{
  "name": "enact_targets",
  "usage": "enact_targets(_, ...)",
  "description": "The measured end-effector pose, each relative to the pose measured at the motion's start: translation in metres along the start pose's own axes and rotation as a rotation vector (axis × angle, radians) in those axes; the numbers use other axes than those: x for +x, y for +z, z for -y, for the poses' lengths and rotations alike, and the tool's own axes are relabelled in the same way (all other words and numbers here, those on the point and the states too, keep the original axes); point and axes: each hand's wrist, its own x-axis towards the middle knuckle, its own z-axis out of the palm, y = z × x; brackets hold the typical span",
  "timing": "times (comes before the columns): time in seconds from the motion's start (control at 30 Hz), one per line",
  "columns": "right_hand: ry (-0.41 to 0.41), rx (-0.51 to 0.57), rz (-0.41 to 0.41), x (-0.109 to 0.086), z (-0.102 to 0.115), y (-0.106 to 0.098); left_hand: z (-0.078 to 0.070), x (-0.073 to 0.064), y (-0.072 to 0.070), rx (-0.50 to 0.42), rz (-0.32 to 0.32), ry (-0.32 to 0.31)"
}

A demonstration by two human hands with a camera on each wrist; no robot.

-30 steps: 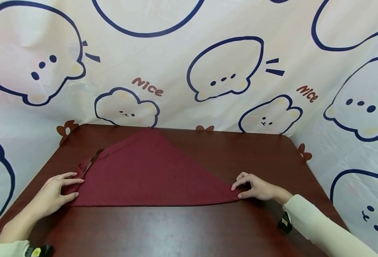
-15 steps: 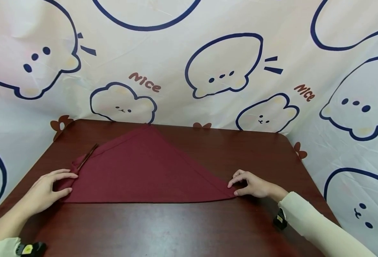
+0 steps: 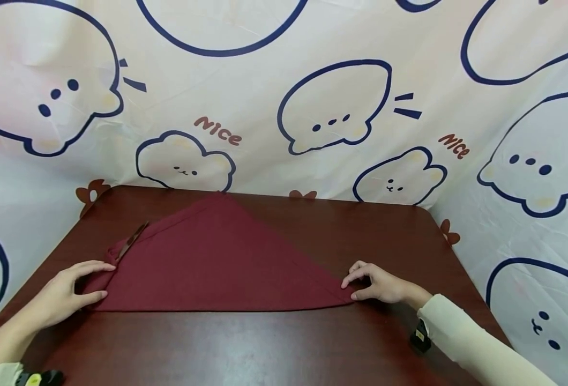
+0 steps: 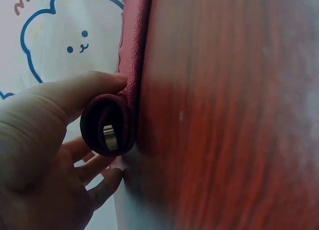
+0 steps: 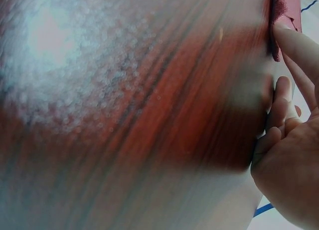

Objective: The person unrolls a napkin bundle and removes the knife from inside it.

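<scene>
A dark red cloth (image 3: 226, 257) lies on the table, folded into a wide triangle with its point at the back. Its left end is a narrow roll (image 4: 107, 100), and a shiny metal end (image 4: 110, 137) shows inside the roll in the left wrist view. A thin brown strip-like piece (image 3: 132, 241) sticks out along the roll's far side. My left hand (image 3: 54, 297) holds the roll, thumb at the near edge and fingers farther back. At the cloth's right corner my right hand (image 3: 382, 284) pinches the fabric between thumb and fingers.
The brown wooden table (image 3: 245, 348) extends in front of the cloth and to its right. A pale curtain (image 3: 264, 107) with cartoon outlines hangs behind the table and along both sides.
The head view has shifted slightly. My left hand's upper fingers have drawn closer together and moved slightly left along the roll. The right hand keeps its place at the corner.
</scene>
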Motion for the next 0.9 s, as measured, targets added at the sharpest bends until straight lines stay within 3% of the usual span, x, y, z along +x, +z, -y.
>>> enact_targets(0.33, -0.006, -0.013, -0.015, 0.001, 0.000, -0.003, -0.007, 0.006, -0.007, 0.025, 0.025, -0.110)
enact_targets(0.53, -0.026, -0.001, -0.006, -0.003, -0.003, -0.001, -0.005, 0.002, 0.002, 0.036, -0.012, -0.059)
enact_targets(0.63, -0.035, 0.001, -0.007, -0.004, -0.003, 0.000, -0.005, 0.001, 0.005, 0.017, -0.002, -0.013)
enact_targets(0.77, -0.028, 0.004, -0.004, -0.004, -0.002, 0.000, -0.006, 0.000, 0.004, -0.019, 0.031, 0.001)
enact_targets(0.9, -0.024, 0.001, -0.005, -0.003, 0.001, 0.000, -0.006, 0.000, 0.003, -0.007, 0.010, 0.015)
